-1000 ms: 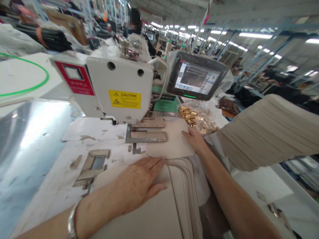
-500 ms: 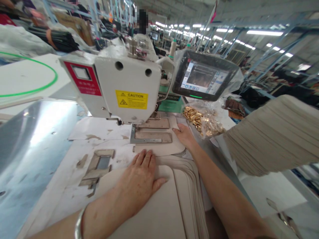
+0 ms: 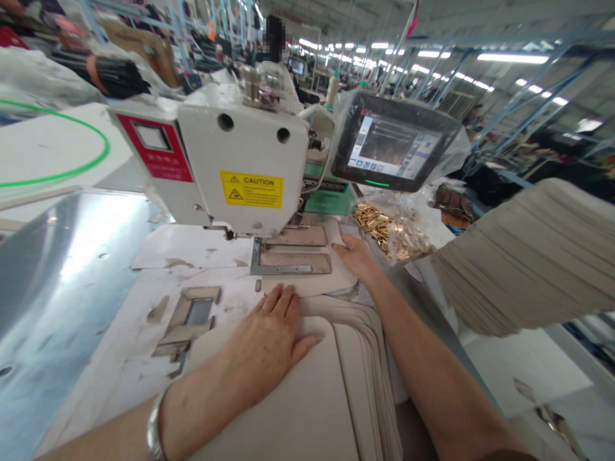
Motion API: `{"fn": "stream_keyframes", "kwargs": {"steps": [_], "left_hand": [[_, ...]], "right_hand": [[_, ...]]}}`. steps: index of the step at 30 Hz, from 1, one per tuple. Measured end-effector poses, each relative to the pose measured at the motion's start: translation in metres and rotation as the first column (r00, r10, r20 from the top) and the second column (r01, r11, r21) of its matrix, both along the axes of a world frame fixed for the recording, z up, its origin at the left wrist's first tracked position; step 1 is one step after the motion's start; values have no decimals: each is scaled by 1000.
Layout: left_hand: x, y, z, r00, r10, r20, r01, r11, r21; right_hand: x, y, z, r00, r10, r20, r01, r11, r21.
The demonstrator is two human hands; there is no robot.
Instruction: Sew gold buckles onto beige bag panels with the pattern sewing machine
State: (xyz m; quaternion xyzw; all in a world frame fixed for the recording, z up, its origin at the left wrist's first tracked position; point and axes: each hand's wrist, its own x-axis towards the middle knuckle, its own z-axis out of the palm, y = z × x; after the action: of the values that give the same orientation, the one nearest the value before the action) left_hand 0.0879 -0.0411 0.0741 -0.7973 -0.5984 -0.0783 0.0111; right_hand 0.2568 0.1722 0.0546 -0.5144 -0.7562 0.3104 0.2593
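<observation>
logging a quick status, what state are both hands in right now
Left hand: open, palm down on the stack of beige panels.
Right hand: on the right edge of the panel under the metal clamp; pinching or just resting, cannot tell.

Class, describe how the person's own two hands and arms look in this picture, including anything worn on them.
Both the left hand and the right hand are ungloved, and most of each visible forearm is bare. A smooth, shiny silver bangle circles the left wrist; no bracelet shows on the right.
</observation>
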Motion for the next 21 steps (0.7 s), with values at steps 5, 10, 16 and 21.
{"fn": "stream_keyframes", "kwargs": {"steps": [5,10,16,21], "left_hand": [[2,-1,-1,998,48,27,-48,999,2],[3,-2,1,987,147,66,-146,989,-20],[-2,-1,0,987,121,107,-122,992,10],[-6,4,7,985,28,169,-33,999,26]], "right_hand": [[-1,-2,3,999,10,38,-10,1000,13],[-6,-4,5,994,-19,106,13,998,63],[28,-34,15,998,27,56,-46,932,360],[66,-98,18,911,360,200,-410,837,363]]}}
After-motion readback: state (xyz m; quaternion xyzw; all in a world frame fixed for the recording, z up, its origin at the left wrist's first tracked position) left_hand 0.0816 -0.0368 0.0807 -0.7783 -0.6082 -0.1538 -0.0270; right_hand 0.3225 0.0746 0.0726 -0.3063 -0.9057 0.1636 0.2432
